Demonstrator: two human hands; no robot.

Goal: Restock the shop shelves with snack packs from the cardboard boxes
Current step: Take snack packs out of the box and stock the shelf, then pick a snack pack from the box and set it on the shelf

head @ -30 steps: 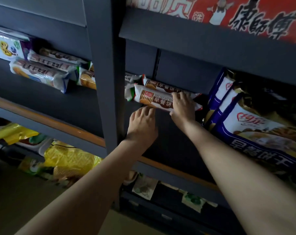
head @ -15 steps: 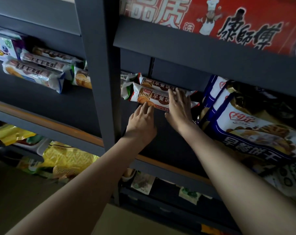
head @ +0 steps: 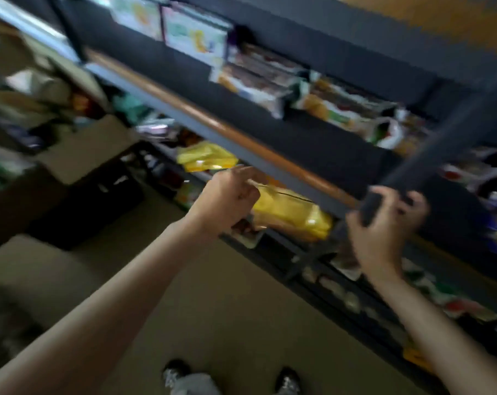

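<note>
Head view, heavily blurred: both hands hang in front of the dark shelf unit (head: 312,132), below its wood-trimmed front edge. The left hand (head: 227,196) has its fingers loosely curled and holds nothing, hovering just in front of a yellow snack bag (head: 292,215) on the lower shelf. The right hand (head: 384,226) is beside the dark upright post (head: 429,155), fingers bent, thumb raised near the post's lower end; whether it grips the post I cannot tell. Long snack packs (head: 335,106) lie in a row on the shelf above both hands, apart from them. Two shoes (head: 287,380) stand on the floor (head: 213,309) below.
</note>
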